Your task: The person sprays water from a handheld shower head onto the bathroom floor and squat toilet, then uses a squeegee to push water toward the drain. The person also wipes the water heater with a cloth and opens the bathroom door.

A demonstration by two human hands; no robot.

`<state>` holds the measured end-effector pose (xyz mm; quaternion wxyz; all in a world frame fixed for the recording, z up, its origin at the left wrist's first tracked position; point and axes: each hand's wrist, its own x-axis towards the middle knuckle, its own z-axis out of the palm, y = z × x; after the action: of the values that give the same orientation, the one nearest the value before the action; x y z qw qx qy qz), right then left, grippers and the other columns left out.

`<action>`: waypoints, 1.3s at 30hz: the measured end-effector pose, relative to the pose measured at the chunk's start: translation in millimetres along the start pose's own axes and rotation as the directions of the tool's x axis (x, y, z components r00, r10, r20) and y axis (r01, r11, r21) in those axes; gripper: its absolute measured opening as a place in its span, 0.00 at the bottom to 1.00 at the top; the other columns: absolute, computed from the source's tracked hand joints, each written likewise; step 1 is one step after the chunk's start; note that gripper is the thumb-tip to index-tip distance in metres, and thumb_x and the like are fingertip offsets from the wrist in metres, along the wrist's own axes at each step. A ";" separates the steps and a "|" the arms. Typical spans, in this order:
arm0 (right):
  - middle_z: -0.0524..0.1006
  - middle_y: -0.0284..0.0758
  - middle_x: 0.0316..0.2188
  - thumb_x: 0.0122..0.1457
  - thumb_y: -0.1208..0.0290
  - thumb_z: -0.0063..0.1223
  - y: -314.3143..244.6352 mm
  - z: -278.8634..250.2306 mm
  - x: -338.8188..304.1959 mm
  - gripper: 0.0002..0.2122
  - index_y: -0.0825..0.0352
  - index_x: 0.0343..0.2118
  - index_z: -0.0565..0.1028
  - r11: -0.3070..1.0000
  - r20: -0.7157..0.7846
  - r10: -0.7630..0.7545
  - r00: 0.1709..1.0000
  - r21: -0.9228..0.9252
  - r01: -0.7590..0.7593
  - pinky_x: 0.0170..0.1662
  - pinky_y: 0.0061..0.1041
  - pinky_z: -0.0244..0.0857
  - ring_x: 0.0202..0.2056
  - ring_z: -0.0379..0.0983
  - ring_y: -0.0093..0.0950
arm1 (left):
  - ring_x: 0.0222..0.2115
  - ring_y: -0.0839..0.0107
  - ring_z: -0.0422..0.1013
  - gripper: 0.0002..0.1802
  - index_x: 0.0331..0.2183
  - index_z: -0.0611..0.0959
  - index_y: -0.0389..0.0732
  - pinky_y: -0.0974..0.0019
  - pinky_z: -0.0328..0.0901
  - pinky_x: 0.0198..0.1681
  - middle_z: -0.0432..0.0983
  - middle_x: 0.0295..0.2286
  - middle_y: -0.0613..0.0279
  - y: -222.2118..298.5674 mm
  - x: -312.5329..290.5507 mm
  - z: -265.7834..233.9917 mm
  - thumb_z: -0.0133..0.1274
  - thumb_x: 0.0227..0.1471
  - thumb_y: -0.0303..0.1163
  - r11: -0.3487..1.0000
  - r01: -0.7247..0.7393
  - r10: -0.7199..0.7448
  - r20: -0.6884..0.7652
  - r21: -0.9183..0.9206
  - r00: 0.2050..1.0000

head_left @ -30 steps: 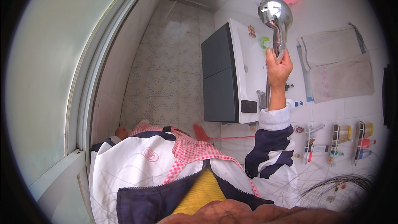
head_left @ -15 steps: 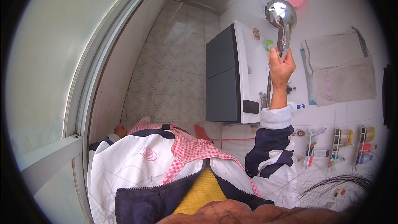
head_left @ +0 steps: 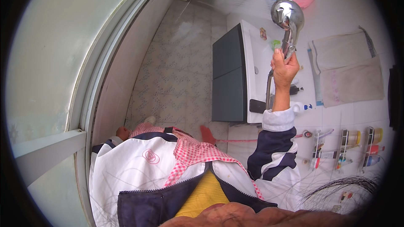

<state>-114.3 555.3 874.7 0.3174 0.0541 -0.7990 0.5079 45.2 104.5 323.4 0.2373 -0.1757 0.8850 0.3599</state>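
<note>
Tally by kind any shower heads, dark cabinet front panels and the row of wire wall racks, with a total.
Round shiny chrome handheld shower head: 1
Flat dark grey cabinet front panels: 2
Whitish wire wall racks in the row: 3
Total: 6

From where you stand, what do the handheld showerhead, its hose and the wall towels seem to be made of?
Showerhead: chrome-finished metal or plated plastic; mirror-like reflections can't settle which. Hose: probably flexible metal, judging by its greyish, ribbed surface. Towels: likely woven fabric, matte and soft-edged.

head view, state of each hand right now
Left hand: cannot tell if open or closed.
Right hand: closed, holding shiny chrome round-headed shower handset.
</note>
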 end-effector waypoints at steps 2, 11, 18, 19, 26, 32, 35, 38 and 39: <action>0.68 0.25 0.17 0.54 0.76 0.55 1.4 0.2 -2.2 0.05 0.68 0.31 0.71 1.000 0.006 0.003 1.000 0.004 -0.003 0.18 0.13 0.55 0.15 0.60 0.12 | 0.29 0.52 0.74 0.11 0.23 0.80 0.37 0.55 0.68 0.34 0.77 0.25 0.47 -1.0 -1.8 -0.3 0.57 0.37 0.35 1.000 -0.008 0.008 -0.008 0.003 1.000; 0.69 0.25 0.18 0.54 0.77 0.54 -1.4 2.4 -5.0 0.05 0.69 0.32 0.70 0.999 0.039 -0.011 0.999 0.047 0.009 0.18 0.12 0.56 0.16 0.61 0.12 | 0.29 0.52 0.74 0.10 0.22 0.80 0.37 0.56 0.68 0.35 0.77 0.26 0.47 2.5 -7.1 -6.4 0.55 0.36 0.34 1.000 -0.011 0.012 0.028 -0.019 1.000; 0.69 0.27 0.19 0.54 0.77 0.54 -8.7 8.0 -2.5 0.06 0.69 0.31 0.70 0.993 0.017 0.017 1.000 0.114 -0.019 0.17 0.12 0.56 0.16 0.62 0.13 | 0.30 0.52 0.74 0.10 0.24 0.80 0.37 0.56 0.68 0.36 0.77 0.27 0.47 4.0 -6.4 -3.9 0.55 0.38 0.33 0.999 0.023 -0.023 0.002 -0.037 1.000; 0.69 0.27 0.19 0.54 0.77 0.54 -8.7 8.7 -2.6 0.05 0.69 0.31 0.69 0.992 0.029 0.011 1.000 0.127 -0.015 0.17 0.13 0.56 0.15 0.62 0.14 | 0.30 0.52 0.74 0.10 0.24 0.80 0.37 0.56 0.68 0.36 0.77 0.26 0.47 4.3 -5.9 -3.2 0.54 0.38 0.33 0.999 0.013 -0.013 -0.009 -0.037 1.000; 0.67 0.29 0.18 0.55 0.77 0.51 -9.5 11.2 -4.4 0.04 0.68 0.30 0.67 0.977 0.066 -0.073 0.995 0.206 0.058 0.17 0.15 0.55 0.15 0.61 0.15 | 0.28 0.53 0.74 0.10 0.24 0.79 0.37 0.57 0.68 0.34 0.77 0.25 0.47 5.4 -6.0 -7.7 0.54 0.38 0.33 0.999 -0.008 0.009 0.023 -0.047 1.000; 0.66 0.28 0.18 0.55 0.78 0.50 -12.5 7.9 -7.4 0.04 0.68 0.30 0.67 0.970 0.059 -0.075 0.995 0.237 0.059 0.17 0.15 0.55 0.16 0.60 0.15 | 0.28 0.55 0.75 0.10 0.24 0.79 0.37 0.57 0.69 0.34 0.77 0.24 0.48 11.3 -13.1 -11.4 0.54 0.38 0.33 0.998 0.028 -0.028 -0.010 -0.053 1.000; 0.66 0.28 0.18 0.55 0.78 0.50 -11.0 8.2 -6.0 0.04 0.68 0.30 0.67 0.969 0.063 -0.070 0.996 0.243 0.053 0.17 0.15 0.55 0.16 0.60 0.15 | 0.27 0.56 0.75 0.10 0.24 0.79 0.37 0.57 0.69 0.33 0.77 0.24 0.48 18.5 -10.7 -14.7 0.54 0.39 0.33 0.999 0.024 -0.023 0.010 -0.045 1.000; 0.66 0.28 0.18 0.55 0.77 0.50 -10.9 8.9 -6.0 0.04 0.68 0.30 0.67 0.968 0.053 -0.062 0.997 0.248 0.047 0.17 0.15 0.55 0.16 0.60 0.15 | 0.27 0.57 0.75 0.10 0.24 0.79 0.37 0.58 0.69 0.33 0.77 0.24 0.48 21.7 -10.4 -16.1 0.54 0.39 0.33 0.999 0.028 -0.027 0.019 -0.035 0.999; 0.66 0.28 0.18 0.55 0.77 0.50 -11.1 8.9 -5.9 0.04 0.67 0.30 0.67 0.967 0.050 -0.050 0.997 0.251 0.036 0.17 0.15 0.55 0.16 0.60 0.14 | 0.27 0.57 0.75 0.09 0.24 0.79 0.36 0.58 0.69 0.33 0.77 0.24 0.48 21.4 -10.1 -16.6 0.54 0.39 0.33 0.999 0.030 -0.029 0.019 -0.020 0.999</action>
<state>-109.2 541.1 877.5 0.2963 0.1251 -0.7360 0.5957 38.4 108.5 351.2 0.2493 -0.1876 0.8764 0.3669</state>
